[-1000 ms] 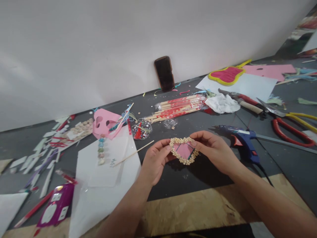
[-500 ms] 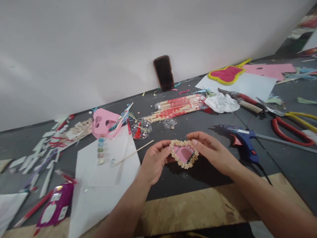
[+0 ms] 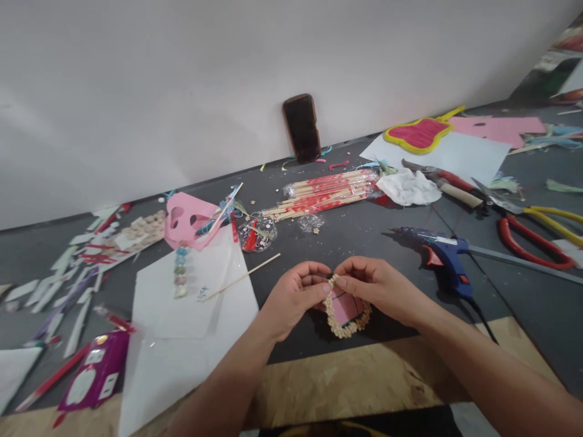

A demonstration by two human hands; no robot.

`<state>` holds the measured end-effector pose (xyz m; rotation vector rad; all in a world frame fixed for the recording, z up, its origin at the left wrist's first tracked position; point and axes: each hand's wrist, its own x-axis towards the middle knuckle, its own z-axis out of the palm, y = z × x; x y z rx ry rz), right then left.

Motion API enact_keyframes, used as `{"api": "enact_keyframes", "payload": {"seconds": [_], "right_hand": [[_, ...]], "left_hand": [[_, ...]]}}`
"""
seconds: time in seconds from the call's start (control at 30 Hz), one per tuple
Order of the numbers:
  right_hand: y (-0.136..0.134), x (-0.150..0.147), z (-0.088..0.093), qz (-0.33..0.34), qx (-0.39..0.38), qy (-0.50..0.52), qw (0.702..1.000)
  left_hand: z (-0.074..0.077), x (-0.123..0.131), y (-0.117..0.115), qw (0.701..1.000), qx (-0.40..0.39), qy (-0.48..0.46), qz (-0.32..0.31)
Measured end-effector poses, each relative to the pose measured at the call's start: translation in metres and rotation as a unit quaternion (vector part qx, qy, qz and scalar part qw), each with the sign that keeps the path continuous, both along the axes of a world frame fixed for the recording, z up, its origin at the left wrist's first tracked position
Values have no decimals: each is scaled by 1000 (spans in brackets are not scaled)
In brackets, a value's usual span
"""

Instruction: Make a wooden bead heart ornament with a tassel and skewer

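Note:
A pink heart-shaped piece [image 3: 347, 307] edged with small cream flower-like beads hangs tilted between my hands, above the dark tabletop. Dark lines cross its pink face. My left hand [image 3: 298, 297] pinches its upper left rim between thumb and fingers. From the other side, my right hand [image 3: 371, 285] grips the upper rim, its thumb close to the left one. My fingers cover part of the top edge. A blue glue gun [image 3: 444, 255] lies to the right of my right hand. Left of my left hand, a thin wooden stick [image 3: 248, 276] rests partly on white paper [image 3: 159, 370].
Wrapped bundles of wooden sticks [image 3: 328, 191] lie ahead, with a phone [image 3: 302, 128] leaning on the wall behind. Red-handled pliers [image 3: 532, 243] and crumpled white tissue [image 3: 410, 187] are at right. Pink cut paper [image 3: 189, 218] and a purple case [image 3: 95, 370] are at left.
The heart-shaped piece has turned and moved lower and slightly right. My hands have come closer together at its upper rim, shifting from its two sides.

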<state>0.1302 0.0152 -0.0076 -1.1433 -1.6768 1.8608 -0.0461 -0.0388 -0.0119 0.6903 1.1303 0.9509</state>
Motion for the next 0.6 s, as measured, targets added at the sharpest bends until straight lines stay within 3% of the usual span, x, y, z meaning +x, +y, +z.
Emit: {"api": "enact_keyframes", "payload": {"seconds": [0.3, 0.6], "right_hand": [[-1, -3, 3, -64, -3, 14, 998], [-2, -3, 3, -88, 19, 47, 995]], "left_hand": [[-2, 0, -1, 999, 25, -15, 17], [3, 4, 1, 998, 28, 47, 20]]}}
